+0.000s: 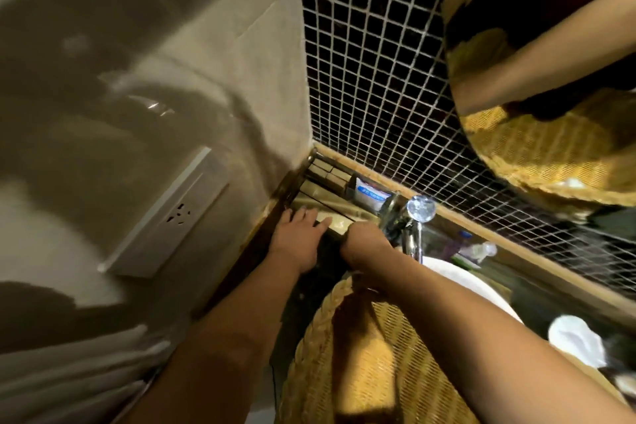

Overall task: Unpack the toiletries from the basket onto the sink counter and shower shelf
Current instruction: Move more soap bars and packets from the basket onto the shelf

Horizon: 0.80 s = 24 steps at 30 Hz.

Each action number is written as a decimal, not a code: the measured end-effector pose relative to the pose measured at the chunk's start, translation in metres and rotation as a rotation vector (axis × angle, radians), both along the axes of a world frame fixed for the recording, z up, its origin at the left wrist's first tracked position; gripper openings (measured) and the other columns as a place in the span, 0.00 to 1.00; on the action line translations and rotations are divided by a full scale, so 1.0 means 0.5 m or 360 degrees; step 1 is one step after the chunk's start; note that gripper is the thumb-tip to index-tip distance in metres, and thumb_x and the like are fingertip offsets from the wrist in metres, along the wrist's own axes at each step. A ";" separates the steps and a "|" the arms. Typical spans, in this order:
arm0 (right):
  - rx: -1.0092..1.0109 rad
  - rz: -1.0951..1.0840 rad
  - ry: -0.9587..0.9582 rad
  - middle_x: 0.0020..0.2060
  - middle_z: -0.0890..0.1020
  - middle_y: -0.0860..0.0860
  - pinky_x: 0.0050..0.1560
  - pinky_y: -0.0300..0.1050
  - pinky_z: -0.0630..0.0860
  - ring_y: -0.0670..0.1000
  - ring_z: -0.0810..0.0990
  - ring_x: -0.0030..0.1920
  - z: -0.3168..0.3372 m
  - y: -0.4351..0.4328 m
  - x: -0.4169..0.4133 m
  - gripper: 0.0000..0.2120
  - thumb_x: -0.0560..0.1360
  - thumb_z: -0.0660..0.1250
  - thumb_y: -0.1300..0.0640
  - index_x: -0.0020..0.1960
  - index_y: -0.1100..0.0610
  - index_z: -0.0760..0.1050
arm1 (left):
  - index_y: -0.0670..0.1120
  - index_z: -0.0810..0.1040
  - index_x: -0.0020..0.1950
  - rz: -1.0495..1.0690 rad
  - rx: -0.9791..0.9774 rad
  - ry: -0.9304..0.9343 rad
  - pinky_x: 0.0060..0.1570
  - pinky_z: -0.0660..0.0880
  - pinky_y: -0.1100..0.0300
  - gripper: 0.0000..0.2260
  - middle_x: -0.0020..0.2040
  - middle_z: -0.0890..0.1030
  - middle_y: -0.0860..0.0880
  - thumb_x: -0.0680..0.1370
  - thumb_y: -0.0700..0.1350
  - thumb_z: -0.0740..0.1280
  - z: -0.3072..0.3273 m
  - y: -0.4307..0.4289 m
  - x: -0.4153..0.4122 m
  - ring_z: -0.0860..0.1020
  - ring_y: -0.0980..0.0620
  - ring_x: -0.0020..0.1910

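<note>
Left hand [298, 236] spread flat on far-left corner of sink counter [320, 203], fingertips at a pale flat item [339, 224]. Right hand [366, 244] just right, beside tap [411, 217], fingers curled; whether it grips anything, cannot tell. Woven basket [371, 365] near, under right forearm. Blue-white packet [370, 195] against far mosaic wall.

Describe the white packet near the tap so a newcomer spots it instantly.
Follow the dark mosaic wall down to its base. Just left of the chrome tap sits a packet. Nothing else nearby is white with a blue label.
</note>
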State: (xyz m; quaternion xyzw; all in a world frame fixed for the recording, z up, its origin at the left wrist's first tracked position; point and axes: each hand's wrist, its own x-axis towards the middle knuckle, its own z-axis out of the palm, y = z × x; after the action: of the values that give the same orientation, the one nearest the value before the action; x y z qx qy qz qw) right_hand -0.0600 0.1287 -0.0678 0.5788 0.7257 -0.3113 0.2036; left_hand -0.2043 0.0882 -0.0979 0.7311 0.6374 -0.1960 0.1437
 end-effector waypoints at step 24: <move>0.0002 -0.0063 -0.0014 0.80 0.46 0.58 0.78 0.52 0.46 0.56 0.43 0.79 -0.008 -0.040 0.013 0.33 0.82 0.50 0.46 0.80 0.62 0.45 | 0.55 0.60 0.79 -0.0497 -0.0085 0.0252 0.76 0.51 0.40 0.29 0.82 0.43 0.45 0.79 0.54 0.65 -0.047 0.004 0.064 0.48 0.36 0.79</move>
State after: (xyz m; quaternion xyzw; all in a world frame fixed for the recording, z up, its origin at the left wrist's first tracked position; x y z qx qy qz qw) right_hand -0.0537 0.1085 -0.0716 0.5947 0.7133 -0.3122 0.2002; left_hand -0.1721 0.0899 -0.1216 0.7994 0.5201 -0.2899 0.0802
